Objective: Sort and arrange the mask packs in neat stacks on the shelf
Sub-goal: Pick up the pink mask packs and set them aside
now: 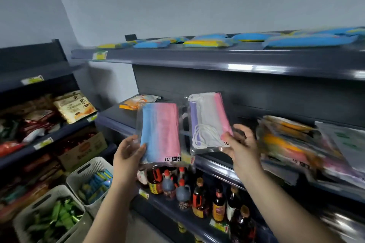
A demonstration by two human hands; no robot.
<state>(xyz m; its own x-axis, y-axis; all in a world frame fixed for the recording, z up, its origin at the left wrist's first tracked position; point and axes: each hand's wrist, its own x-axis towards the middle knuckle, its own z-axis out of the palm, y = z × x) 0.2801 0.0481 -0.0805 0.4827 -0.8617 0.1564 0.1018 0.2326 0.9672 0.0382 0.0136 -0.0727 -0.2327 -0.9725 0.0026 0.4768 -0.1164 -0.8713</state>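
You held one mask pack in each hand, in front of the shelf.
Your left hand (pixel 128 154) pinched the blue-pink pack (pixel 160 132); your right hand (pixel 240 142) pinched the purple-pink pack (pixel 207 122). The messy pile (pixel 296 140) on the middle shelf (pixel 215 161) still needed sorting.

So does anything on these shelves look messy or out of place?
Yes. The pile of mask packs at the right of the middle shelf is slumped and fanned out, some overhanging the front edge. An orange pack lies alone at the far left. Each hand, left and right, holds one pack off the shelf.
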